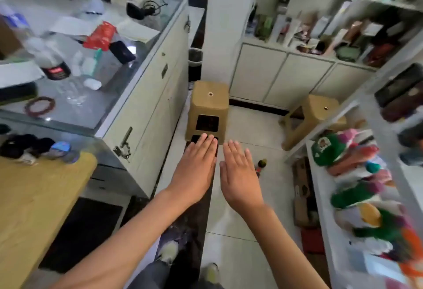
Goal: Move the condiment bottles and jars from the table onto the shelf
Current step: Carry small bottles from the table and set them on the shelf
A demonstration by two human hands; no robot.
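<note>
Item 1, wooden table (34,201): at my 8 o'clock, its rounded corner toward the aisle, top mostly bare; dark, blurred objects sit along its far edge.

Item 2, glass-topped counter (96,96): 10 o'clock, cluttered; a dark-based bottle (51,62), a red packet (100,35) and a bead bracelet (40,106) lie on it. Its cabinet side forms the aisle's left edge.

Item 3, left hand (194,167): centre, flat, palm down, fingers released and together, holding nothing.

Item 4, right hand (240,176): just beside the left, the same flat, empty pose.

Item 5, tiled floor (247,128): a narrow free lane toward 12 o'clock, blocked by a tan stool (209,105) directly beyond my fingertips; a second stool (313,119) stands at 2 o'clock.

Item 6, small condiment bottle (261,166): dark cap, standing on the floor just right of my right hand.

Item 7, white shelf (320,197): 3 o'clock, closing the aisle's right edge, loaded with colourful, blurred goods.
</note>
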